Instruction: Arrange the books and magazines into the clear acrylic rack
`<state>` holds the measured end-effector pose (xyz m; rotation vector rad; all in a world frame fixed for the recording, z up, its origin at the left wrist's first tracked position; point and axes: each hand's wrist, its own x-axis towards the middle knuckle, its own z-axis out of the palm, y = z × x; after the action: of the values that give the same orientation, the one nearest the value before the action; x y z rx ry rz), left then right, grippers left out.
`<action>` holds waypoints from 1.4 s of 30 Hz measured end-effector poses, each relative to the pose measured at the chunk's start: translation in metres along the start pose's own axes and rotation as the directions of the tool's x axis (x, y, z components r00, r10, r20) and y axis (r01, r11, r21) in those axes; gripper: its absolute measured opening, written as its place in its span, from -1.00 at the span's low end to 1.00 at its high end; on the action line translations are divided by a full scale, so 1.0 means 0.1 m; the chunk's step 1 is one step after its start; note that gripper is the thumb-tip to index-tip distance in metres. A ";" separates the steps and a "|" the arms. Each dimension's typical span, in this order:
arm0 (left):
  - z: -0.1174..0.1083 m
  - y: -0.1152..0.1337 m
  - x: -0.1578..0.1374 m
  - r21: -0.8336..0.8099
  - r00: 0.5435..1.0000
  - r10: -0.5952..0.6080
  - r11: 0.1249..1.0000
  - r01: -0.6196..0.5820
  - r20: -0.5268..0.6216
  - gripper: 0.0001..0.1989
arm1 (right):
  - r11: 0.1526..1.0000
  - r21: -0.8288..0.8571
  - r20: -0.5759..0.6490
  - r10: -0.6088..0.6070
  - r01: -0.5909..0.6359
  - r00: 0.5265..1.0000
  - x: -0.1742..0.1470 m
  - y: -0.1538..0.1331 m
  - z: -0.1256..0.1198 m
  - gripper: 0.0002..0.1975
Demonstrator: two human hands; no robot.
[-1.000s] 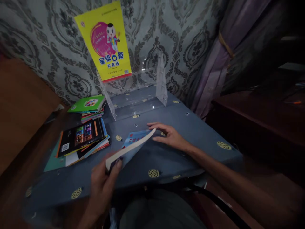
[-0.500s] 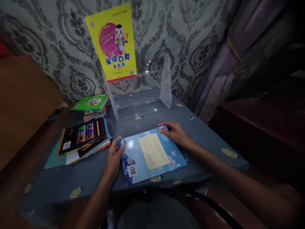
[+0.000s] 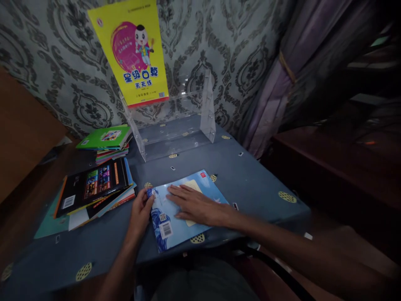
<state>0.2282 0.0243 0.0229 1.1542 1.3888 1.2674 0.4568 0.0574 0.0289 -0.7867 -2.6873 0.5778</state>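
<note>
A blue book (image 3: 178, 232) lies flat near the table's front edge, a barcode at its lower left and a pale yellow panel in its middle. My left hand (image 3: 141, 209) grips its upper left corner, with the thumb on top. Across the cover rests my right hand (image 3: 197, 205), palm down with fingers stretched out, hiding much of the yellow panel. Behind the book is a clear acrylic stand (image 3: 175, 138), and a yellow workbook (image 3: 138, 54) stands upright at its left end.
A pile of books with a black one (image 3: 97, 184) on top lies to the left. Behind it sits a stack topped by a green book (image 3: 105, 137). The patterned blue tablecloth (image 3: 250, 188) covers the table. A purple curtain (image 3: 269, 96) hangs at the right.
My right hand has moved left from the book's far edge and now lies flat on its cover. My left hand still holds the corner. The view has shifted slightly right.
</note>
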 end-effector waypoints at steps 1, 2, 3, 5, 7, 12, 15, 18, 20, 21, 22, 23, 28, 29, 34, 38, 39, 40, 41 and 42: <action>0.00 -0.01 0.00 0.006 1.000 -0.004 1.000 0.004 -0.002 -0.54 | 0.998 -0.016 -0.007 0.059 -0.059 0.998 -0.03 0.05 -0.01 -0.37; 0.00 -0.01 0.01 0.012 1.000 -0.008 1.000 0.008 0.001 -0.54 | 0.991 -0.039 -0.028 0.127 -0.129 0.991 -0.08 0.13 -0.04 -0.35; 0.00 -0.02 0.01 0.020 1.000 -0.011 1.000 0.010 0.008 -0.54 | 0.978 -0.062 -0.059 0.196 -0.200 0.979 -0.14 0.22 -0.08 -0.34; -0.01 -0.04 0.02 0.050 0.999 -0.005 0.999 0.004 0.032 -0.56 | 0.943 -0.095 -0.121 0.307 -0.319 0.944 -0.25 0.40 -0.16 -0.33; -0.03 -0.07 0.01 0.131 0.999 0.037 0.991 -0.041 0.031 -0.58 | 0.921 -0.108 -0.157 0.356 -0.375 0.921 -0.34 0.53 -0.21 -0.31; 0.02 -0.07 -0.07 0.670 0.913 0.408 0.680 -0.298 -0.008 -0.60 | 0.910 -0.145 -0.209 0.356 -0.389 0.911 -0.38 0.60 -0.15 -0.31; 0.20 -0.01 -0.15 0.804 0.839 0.475 0.371 -0.465 0.266 -0.61 | 0.914 -0.156 -0.232 0.336 -0.376 0.913 -0.37 0.62 -0.10 -0.32; 0.41 0.05 -0.20 0.686 0.722 0.349 0.244 -0.686 0.598 -0.54 | 0.917 -0.171 -0.243 0.315 -0.360 0.917 -0.38 0.66 -0.08 -0.33; 0.46 0.05 -0.20 0.640 0.676 0.271 0.219 -0.736 0.685 -0.47 | 0.917 -0.177 -0.251 0.308 -0.356 0.918 -0.38 0.68 -0.07 -0.34; 0.44 0.03 -0.20 0.652 0.683 0.244 0.205 -0.730 0.688 -0.45 | 0.916 -0.178 -0.255 0.309 -0.359 0.916 -0.38 0.68 -0.07 -0.35; 0.40 0.01 -0.19 0.679 0.704 0.225 0.190 -0.709 0.673 -0.44 | 0.915 -0.176 -0.256 0.313 -0.363 0.915 -0.38 0.68 -0.07 -0.35; 0.33 -0.01 -0.18 0.715 0.735 0.213 0.176 -0.677 0.643 -0.44 | 0.914 -0.172 -0.254 0.318 -0.367 0.913 -0.38 0.67 -0.08 -0.36; -0.05 -0.07 -0.09 0.852 0.859 0.253 0.177 -0.493 0.445 -0.44 | 0.915 -0.133 -0.233 0.345 -0.382 0.909 -0.37 0.62 -0.11 -0.36; -0.09 -0.04 -0.06 0.857 0.866 0.257 0.185 -0.480 0.430 -0.43 | 0.915 -0.123 -0.235 0.349 -0.384 0.907 -0.37 0.61 -0.12 -0.36; -0.09 0.20 0.07 0.858 0.886 0.227 0.242 -0.453 0.404 -0.51 | 0.906 -0.108 -0.265 0.370 -0.409 0.890 -0.39 0.59 -0.11 -0.39; -0.08 0.30 0.20 0.805 0.931 0.127 0.470 -0.361 0.343 -0.59 | 0.882 -0.143 -0.322 0.388 -0.450 0.863 -0.42 0.55 -0.12 -0.45; -0.09 0.31 0.22 0.779 0.940 0.108 0.534 -0.330 0.325 -0.60 | 0.878 -0.152 -0.340 0.385 -0.454 0.858 -0.43 0.53 -0.13 -0.47; -0.10 0.30 0.24 0.748 0.946 0.103 0.589 -0.307 0.307 -0.62 | 0.875 -0.160 -0.363 0.377 -0.456 0.852 -0.44 0.50 -0.14 -0.50; -0.11 0.29 0.26 0.715 0.950 0.108 0.635 -0.292 0.292 -0.64 | 0.876 -0.169 -0.390 0.362 -0.452 0.847 -0.46 0.46 -0.15 -0.54; -0.12 0.27 0.27 0.680 0.953 0.122 0.676 -0.285 0.279 -0.65 | 0.880 -0.176 -0.418 0.339 -0.441 0.843 -0.47 0.41 -0.15 -0.58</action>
<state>0.2143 0.0499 0.0500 1.9688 1.6756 0.6872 0.5192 0.0669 0.0167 -1.3916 -2.2742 0.1171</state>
